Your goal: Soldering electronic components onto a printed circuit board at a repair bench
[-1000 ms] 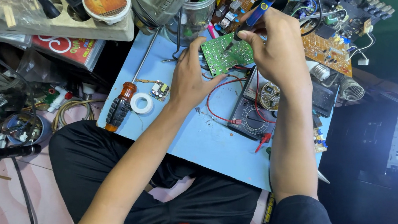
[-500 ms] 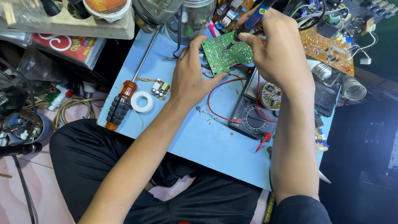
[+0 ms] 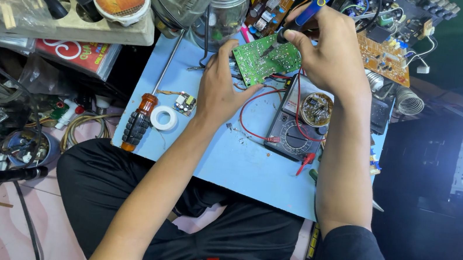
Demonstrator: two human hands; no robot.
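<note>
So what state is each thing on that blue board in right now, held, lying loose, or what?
Green circuit board: tilted, held at its edge by the left hand.
Soldering iron: in the right hand, tip down on the board.
Multimeter: lying flat, red lead attached.
Round tin: open, resting on the multimeter.
Screwdriver: lying loose, untouched.
Tape roll: lying flat.

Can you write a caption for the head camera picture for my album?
Left hand steadies green circuit board; right hand holds soldering iron.

2 hands [image 3: 220, 87], 1 green circuit board [image 3: 263, 62], 1 multimeter [image 3: 296, 129].
</note>
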